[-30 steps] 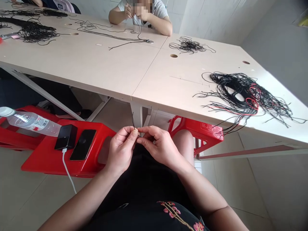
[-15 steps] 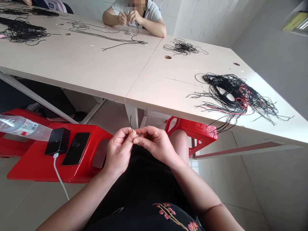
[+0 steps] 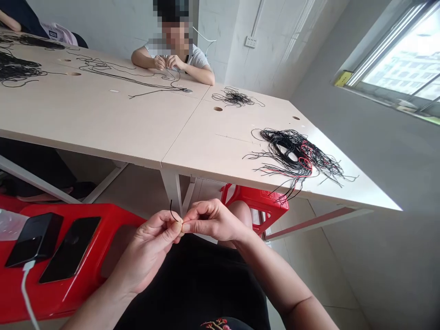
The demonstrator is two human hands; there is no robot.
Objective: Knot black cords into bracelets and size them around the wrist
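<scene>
A short end of thin black cord (image 3: 171, 209) sticks up from the pinched fingers of my left hand (image 3: 154, 238). Thumb and fingertips of my right hand (image 3: 209, 222) press together right against the left fingertips, at the same spot on the cord. Both hands are closed and held over my lap, in front of the table's edge. The rest of the cord is hidden by the fingers. On the table to the right lies a large bundle of black cords (image 3: 288, 151) with some red strands, its loose ends hanging over the near edge.
Across the long table (image 3: 120, 119) a person (image 3: 172, 62) works a black cord with both hands. A smaller cord heap (image 3: 237, 97) lies nearer that side. At left, a red stool (image 3: 85, 288) bears a phone (image 3: 70, 250) and a black box (image 3: 34, 240) with a white cable.
The view has tilted up and shifted right, so the window shows. My hands stay pinched together on the cord; the right fingers have shifted slightly at the left fingertips.
</scene>
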